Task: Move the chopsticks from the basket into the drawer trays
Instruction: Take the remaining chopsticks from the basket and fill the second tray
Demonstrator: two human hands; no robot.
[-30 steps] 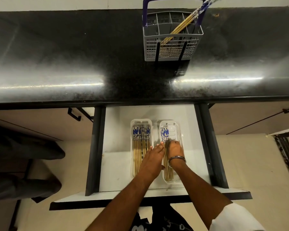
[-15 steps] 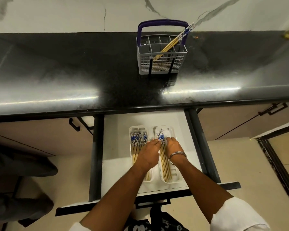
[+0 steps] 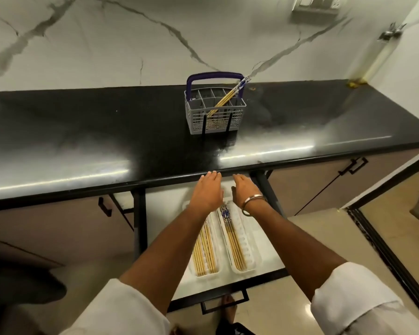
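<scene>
A grey cutlery basket with a purple handle stands on the black counter, with a few blue-tipped wooden chopsticks leaning in it. Below, the open white drawer holds two white trays. The left tray carries several chopsticks; the right tray carries a few chopsticks. My left hand and my right hand hover empty, fingers spread, above the trays' far ends near the counter edge. A metal bangle sits on the right wrist.
The glossy black counter runs the full width under a marbled white wall. Closed cabinet doors with black handles flank the drawer. The drawer's front handle is near my foot. A doorway frame lies at right.
Both hands have let go of the chopsticks in the right tray and risen toward the counter edge. The camera has tilted up, showing more of the wall.
</scene>
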